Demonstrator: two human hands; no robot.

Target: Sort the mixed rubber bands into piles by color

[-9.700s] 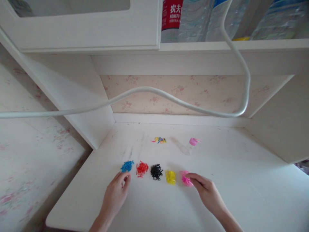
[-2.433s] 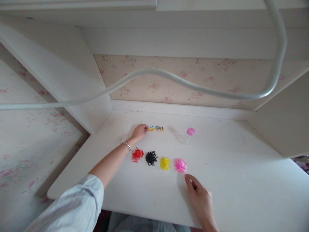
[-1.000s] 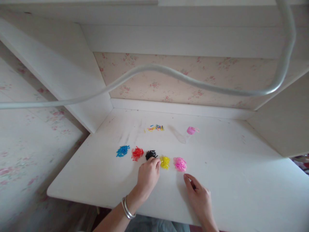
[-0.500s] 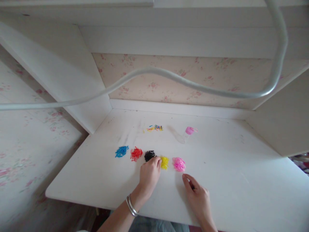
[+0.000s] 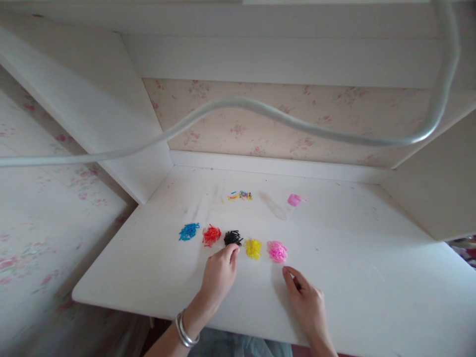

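Observation:
Five small heaps of what look like tiny rubber bands lie in a row on the white desk: a blue heap [image 5: 189,231], a red heap [image 5: 211,235], a black heap [image 5: 232,238], a yellow heap [image 5: 253,249] and a pink heap [image 5: 277,252]. My left hand [image 5: 219,270], with a silver bangle at the wrist, is at the near edge of the black heap. Its thumb and fingers are pinched together. Just below the pink heap, my right hand [image 5: 304,296] has thumb and forefinger closed. Whatever either pinch holds is too small to make out.
Farther back lies a loose mixed-colour heap [image 5: 241,196]. A clear bag with a pink patch [image 5: 294,200] lies to its right. A pale cable [image 5: 238,103] crosses in front of my view. White side panels and a floral-papered back wall [image 5: 238,124] enclose the desk.
My left hand has moved left and slightly nearer to me, from beside the yellow heap to the black heap's near edge. My right hand stays almost still. The view has shifted slightly.

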